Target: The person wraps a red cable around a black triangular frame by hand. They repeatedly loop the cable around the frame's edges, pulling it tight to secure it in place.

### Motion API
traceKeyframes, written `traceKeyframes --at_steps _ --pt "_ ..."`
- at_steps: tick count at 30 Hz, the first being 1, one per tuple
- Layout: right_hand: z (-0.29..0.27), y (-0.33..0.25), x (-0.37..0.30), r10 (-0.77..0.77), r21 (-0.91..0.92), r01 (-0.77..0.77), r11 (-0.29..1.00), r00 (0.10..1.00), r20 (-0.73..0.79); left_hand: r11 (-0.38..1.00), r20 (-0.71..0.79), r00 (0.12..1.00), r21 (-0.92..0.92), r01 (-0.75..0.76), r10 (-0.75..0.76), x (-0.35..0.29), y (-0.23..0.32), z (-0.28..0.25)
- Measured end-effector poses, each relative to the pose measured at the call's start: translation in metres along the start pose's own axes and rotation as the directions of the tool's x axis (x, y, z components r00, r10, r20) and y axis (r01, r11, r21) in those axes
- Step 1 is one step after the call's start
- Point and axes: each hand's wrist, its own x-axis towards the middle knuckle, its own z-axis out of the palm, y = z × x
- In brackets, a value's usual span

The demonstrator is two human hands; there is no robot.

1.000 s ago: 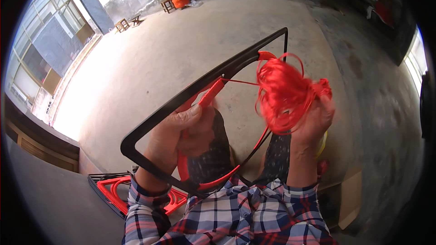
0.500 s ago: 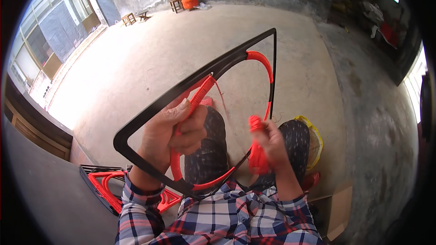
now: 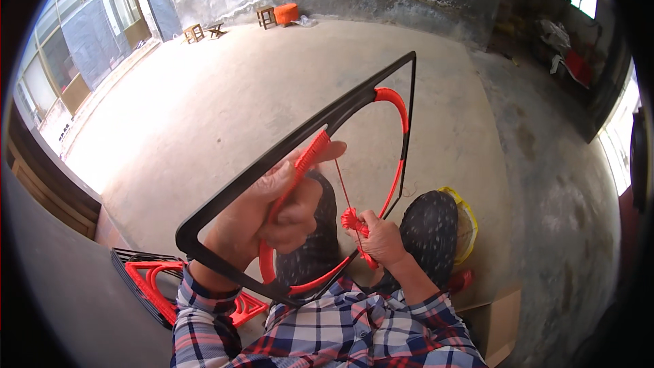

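In front of me, tilted over my lap, is a black frame [image 3: 253, 178] with a curved inner ring partly wrapped in red cord [image 3: 391, 97]. My left hand [image 3: 286, 208] grips the wrapped left part of the ring, thumb on the near side and one finger stretched out past it. A thin red strand [image 3: 343, 182] runs from the upper end of that wrapping down to a bundle of red cord [image 3: 355, 223]. My right hand [image 3: 383, 240] is closed around this bundle, low beside the ring's right side. Some of its fingers are hidden.
Several red-wrapped black frames [image 3: 146, 279] lie stacked at my left. An open cardboard box [image 3: 503, 324] and a yellow-rimmed bag [image 3: 470, 221] stand by my right leg. Far off are small wooden stools [image 3: 193, 33] and an orange bucket [image 3: 286, 13] by the wall.
My right hand has moved left and slightly down with the cord bundle, nearer the ring. A left finger now sticks out past the ring. The frame sits slightly lower in view.
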Motion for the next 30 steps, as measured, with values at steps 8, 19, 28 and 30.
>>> traceKeyframes --at_steps 8,19,28,30 --pt "-0.069 -0.057 0.068 0.089 0.957 0.001 0.292 0.996 -0.028 0.988 -0.192 0.976 0.095 0.122 -0.102 0.004 -0.004 0.033" --pt "-0.132 -0.131 0.095 -0.575 0.995 0.093 -0.022 0.813 -0.089 0.831 0.241 0.967 -0.518 0.204 -0.087 0.024 -0.033 0.06" --pt "-0.142 -0.139 0.106 -0.608 0.95 0.183 0.252 0.794 0.008 0.738 0.185 0.974 -0.637 0.221 -0.132 0.028 -0.05 0.049" --pt "-0.134 -0.128 0.093 -0.369 0.959 0.137 0.248 0.929 -0.038 0.765 0.093 0.995 -0.637 0.095 -0.046 0.029 -0.044 0.055"
